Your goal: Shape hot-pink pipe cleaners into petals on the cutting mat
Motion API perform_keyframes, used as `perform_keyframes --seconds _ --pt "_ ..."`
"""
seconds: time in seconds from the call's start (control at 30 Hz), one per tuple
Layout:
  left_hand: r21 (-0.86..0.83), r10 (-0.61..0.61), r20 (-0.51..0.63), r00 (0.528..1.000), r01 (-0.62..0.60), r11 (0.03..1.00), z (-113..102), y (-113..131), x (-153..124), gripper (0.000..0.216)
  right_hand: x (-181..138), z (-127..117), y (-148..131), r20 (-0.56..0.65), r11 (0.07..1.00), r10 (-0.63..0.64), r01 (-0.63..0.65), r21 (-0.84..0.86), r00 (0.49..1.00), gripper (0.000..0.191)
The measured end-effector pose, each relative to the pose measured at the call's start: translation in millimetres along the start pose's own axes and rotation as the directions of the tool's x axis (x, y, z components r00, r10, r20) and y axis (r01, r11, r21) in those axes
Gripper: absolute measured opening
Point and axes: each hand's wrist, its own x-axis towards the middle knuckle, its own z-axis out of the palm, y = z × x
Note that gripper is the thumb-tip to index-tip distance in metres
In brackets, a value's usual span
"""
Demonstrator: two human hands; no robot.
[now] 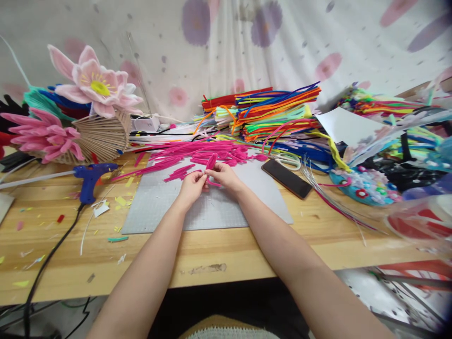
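Note:
Both my hands meet over the grey cutting mat. Between them is a magenta pipe cleaner piece, with a looped part sticking up and a loose end curving out below. My left hand pinches it from the left, fingertips pressed together. On the other side my right hand grips it with thumb and fingers, touching the left fingertips. Just behind the hands lies a heap of magenta pipe cleaners, some long and straight, some bent into loops. Short cut magenta pieces rest left of the hands.
A blue glue gun lies at the left, its cord running down. Pipe-cleaner flowers stand behind it. Coloured pipe cleaner bundles are stacked at the back. A phone and white-handled scissors lie right of the hands.

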Motion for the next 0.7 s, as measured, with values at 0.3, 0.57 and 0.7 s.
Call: perform_keyframes --seconds 0.3,0.57,0.7 --pt "0.119 0.082 0.082 0.993 -0.091 0.989 -2 -5 0 0.023 5 0 4 -0.076 0.992 -0.054 0.045 -0.114 0.996 0.021" --pt "0.426 0.293 -0.075 0.953 -0.235 0.874 -5 1 -6 0.011 2 -1 3 -0.037 0.998 -0.036 0.034 -0.049 0.999 0.028" --pt "0.526 0.316 -0.085 0.945 -0.227 0.819 -8 5 -8 0.014 -2 -6 1 0.015 0.997 -0.017 0.018 -0.072 1.0 0.03"
